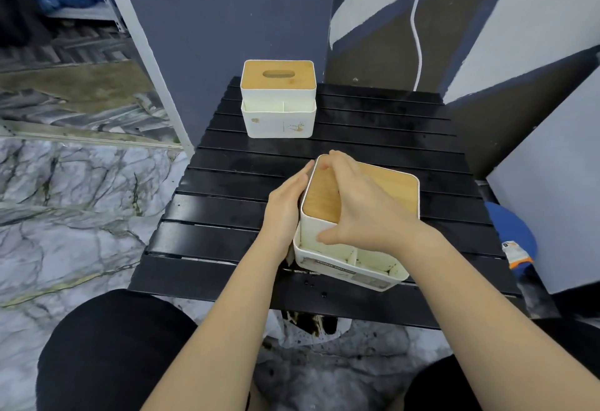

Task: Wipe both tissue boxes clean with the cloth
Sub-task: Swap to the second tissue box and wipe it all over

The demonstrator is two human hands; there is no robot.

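Two white tissue boxes with wooden lids stand on a black slatted table (227, 241). The near tissue box (386, 193) sits close to the front edge, turned at an angle, with dirty front compartments. My right hand (357, 212) lies over its lid, fingers spread and gripping the left part. My left hand (285, 206) presses flat against its left side. The far tissue box (279, 102) stands at the back of the table, with brown stains on its front. No cloth shows clearly; a dark scrap by the near box's lower left corner is too hidden to tell.
A blue object with an orange-and-white label (513, 235) lies at the table's right edge. A white cable (417, 37) hangs down the wall behind. A grey metal rack upright (152, 63) stands at the left. Marble-patterned floor surrounds the table, with dark spills below its front.
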